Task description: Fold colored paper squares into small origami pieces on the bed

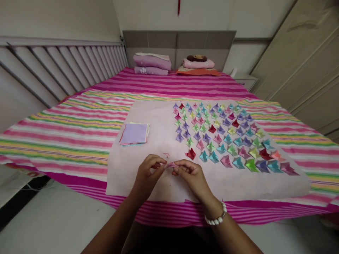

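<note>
Between my two hands is a small folded piece of pink paper [171,164], pinched at both ends over a large pale sheet [156,113]. My left hand [150,171] grips its left end with thumb and fingertips. On the other end, my right hand [191,173] closes its thumb and index finger; a white bead bracelet [216,221] circles that wrist. The fingers partly hide the paper's shape. Just beyond my fingertips, a small reddish mark or scrap [166,155] shows on the sheet. A red folded paper piece [191,153] sits to the right of my hands.
Rows of folded paper pieces [228,139] in many colours cover the sheet's right side. A stack of square paper [134,133], lilac on top, lies at left. Beneath is a striped bed [69,127], with folded bedding [152,63] by the headboard and a slatted rail [71,67] leftward.
</note>
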### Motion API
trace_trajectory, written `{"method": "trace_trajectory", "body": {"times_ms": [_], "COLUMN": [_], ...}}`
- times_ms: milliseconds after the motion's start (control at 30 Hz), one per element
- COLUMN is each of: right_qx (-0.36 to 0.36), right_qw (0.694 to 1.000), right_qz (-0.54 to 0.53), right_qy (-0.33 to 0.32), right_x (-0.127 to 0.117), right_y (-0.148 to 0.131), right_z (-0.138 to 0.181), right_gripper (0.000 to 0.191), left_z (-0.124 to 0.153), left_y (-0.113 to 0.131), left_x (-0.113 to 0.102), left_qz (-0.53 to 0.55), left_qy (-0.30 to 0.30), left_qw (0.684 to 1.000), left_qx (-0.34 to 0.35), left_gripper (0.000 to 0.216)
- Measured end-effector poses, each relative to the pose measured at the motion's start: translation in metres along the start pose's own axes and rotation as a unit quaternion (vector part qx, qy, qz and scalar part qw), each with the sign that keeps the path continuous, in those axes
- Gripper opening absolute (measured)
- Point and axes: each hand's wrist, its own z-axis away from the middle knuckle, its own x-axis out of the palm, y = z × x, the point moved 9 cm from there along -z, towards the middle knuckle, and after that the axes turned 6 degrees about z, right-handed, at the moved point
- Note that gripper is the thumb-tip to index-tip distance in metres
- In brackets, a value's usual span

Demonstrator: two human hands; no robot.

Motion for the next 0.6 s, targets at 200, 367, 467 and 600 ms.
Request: {"method": "trace_trajectory", "body": {"times_ms": [200,367,467,600], "right_qx": [-0.025,-0.025,-0.015,-0.011], "right_qw": [1.0,1.0,1.0,1.0], "right_qz": [0.015,0.002,-0.003,-0.008], "right_qy": [-0.004,-0.002,-0.005,-0.005], "right_x": [0.001,0.002,0.005,0.008], "right_y": [-0.004,0.001,0.007,0.013], "right_z": [-0.001,-0.004,-0.007,-0.011], "right_gripper": [0.018,0.017,0.016,0.015], "left_z": [-0.003,-0.006,-0.01,-0.016], "left_y": [-0.006,-0.013,-0.015,-0.02], "left_x": [0.011,0.015,0.014,0.013], "left_qz": [-0.017,-0.016,-0.026,-0.027], "left_qy": [-0.068,-0.113,-0.132,-0.156], "left_qw": [0.997,0.992,0.99,0.986], "left_qx": [-0.024,-0.046,-0.042,-0.046], "left_gripper": [0.007,0.014,0.017,0.017]}}
